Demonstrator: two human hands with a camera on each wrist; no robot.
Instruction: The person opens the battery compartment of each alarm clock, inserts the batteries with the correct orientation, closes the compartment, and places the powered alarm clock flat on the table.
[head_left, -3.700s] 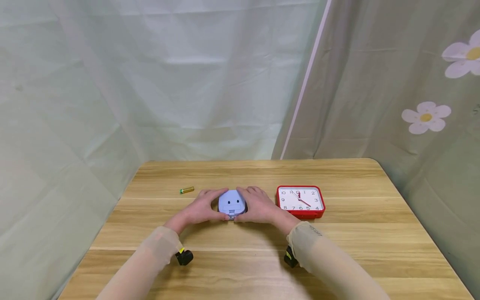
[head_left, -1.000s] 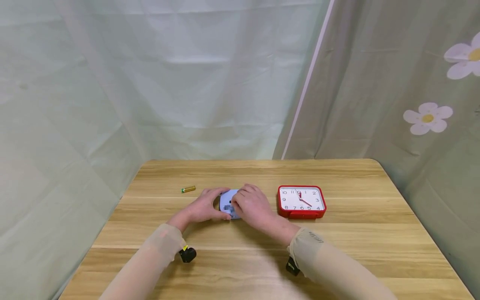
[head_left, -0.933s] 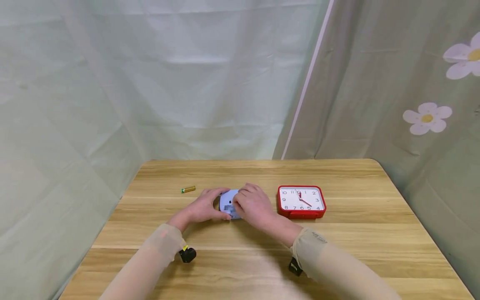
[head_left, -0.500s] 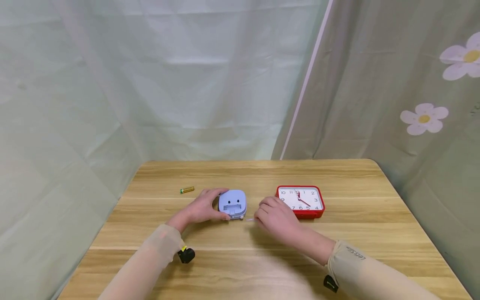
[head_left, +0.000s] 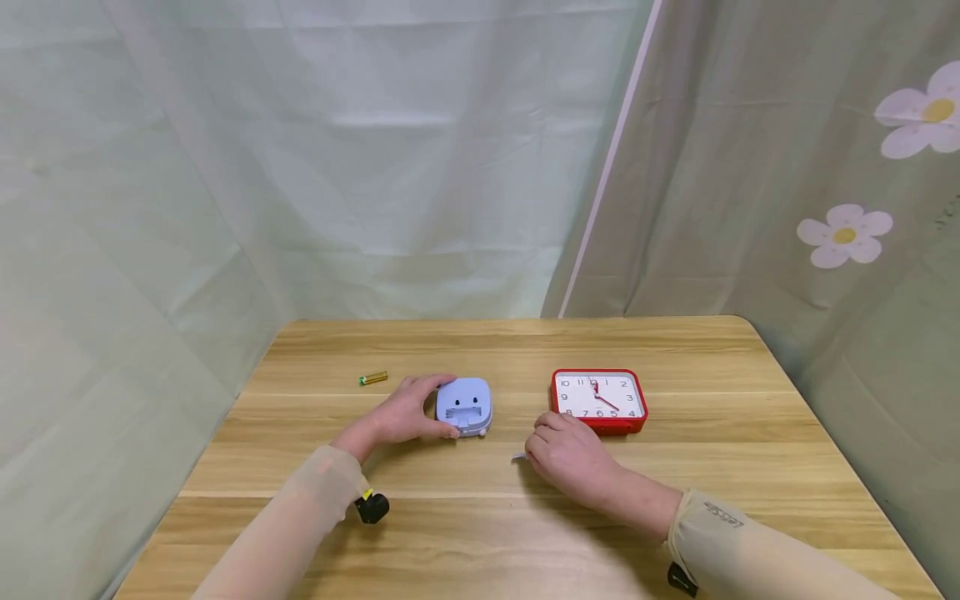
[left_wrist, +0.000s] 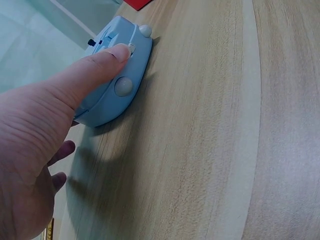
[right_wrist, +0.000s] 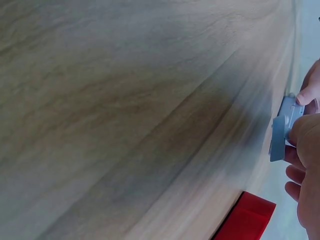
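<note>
1. We record a pale-blue, rounded-square plastic device [head_left: 467, 390] lying on the table left of the red clock; its upward face is smooth, with two small black nubs and an uncovered rectangular recess.
2. We see two white, ball-shaped knobs [left_wrist: 123, 86] along its near side in the left wrist view.
3. The left hand [head_left: 408, 414] grips the device, thumb pressed on the near edge, forefinger at the far one.
4. The right hand [head_left: 572, 458] pinches a thin, flat, pale-blue panel [right_wrist: 278, 139] with straight edges, held apart from the device and just in front of the red clock.
5. We note a red-framed, rectangular clock [head_left: 603, 395] with a white dial, black numerals and red hands.
6. Left of the device lies a gold-and-green cylindrical battery [head_left: 372, 378].
7. All rest on a wood-grain table [head_left: 465, 533], streaked lengthwise.
8. Behind hangs a creased, pale grey-green fabric curtain [head_left: 405, 167] with printed white flowers [head_left: 845, 236], yellow-centred.
</note>
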